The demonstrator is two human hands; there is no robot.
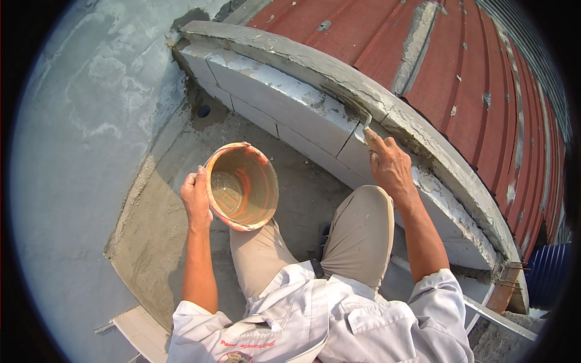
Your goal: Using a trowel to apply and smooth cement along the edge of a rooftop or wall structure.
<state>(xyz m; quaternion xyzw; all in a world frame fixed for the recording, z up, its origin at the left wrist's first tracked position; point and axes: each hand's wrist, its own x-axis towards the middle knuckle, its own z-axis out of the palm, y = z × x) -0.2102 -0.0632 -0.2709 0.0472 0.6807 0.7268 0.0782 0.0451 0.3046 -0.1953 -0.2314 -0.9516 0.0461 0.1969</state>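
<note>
Head view: the left hand (pixel 196 195) has its fingers clamped on the left side of an orange bucket (pixel 261 181), which sits just right of those fingers, tipped so its mouth faces up toward the camera. Well to their right, the right hand (pixel 390 166) wraps its fingers around the handle of a trowel (pixel 357 109); its blade reaches up and left from them, its long axis running along the foot of a curved concrete ledge (pixel 315 63).

Left of the left fingers spreads a pale grey surface (pixel 72 181); above them, a round dark hole (pixel 204 111) sits near a corner. Between the two hands runs a white block wall (pixel 290 121), its top passing under the blade. Below the bucket, the left knee (pixel 260 245) rises just under its rim; the right knee (pixel 363 218) stands below the right fingers. Beyond the ledge, up and right of those fingers, slopes a red ribbed roof (pixel 460 97).

Inside the bucket, greyish residue coats the walls and bottom.
</note>
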